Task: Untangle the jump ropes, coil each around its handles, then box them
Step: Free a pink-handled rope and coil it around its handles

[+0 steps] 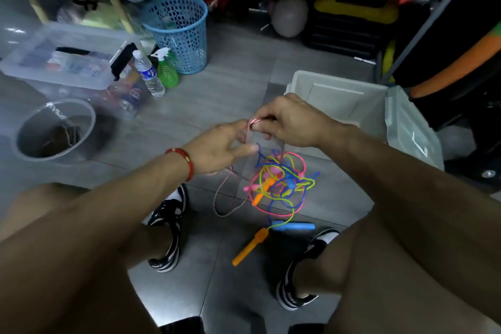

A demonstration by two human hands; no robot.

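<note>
Both hands, left hand (222, 144) and right hand (287, 119), are pinching a striped rope (230, 198), working it free while the tangle (279, 182) is lying knotted and the box (339, 95) is waiting empty

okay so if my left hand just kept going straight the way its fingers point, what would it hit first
Most likely your right hand. The left hand points right and slightly away, and both pinch the same pink-and-white twisted rope, nearly touching. Beyond it stands the open white plastic box. Depth is hard to judge from one view.
</note>
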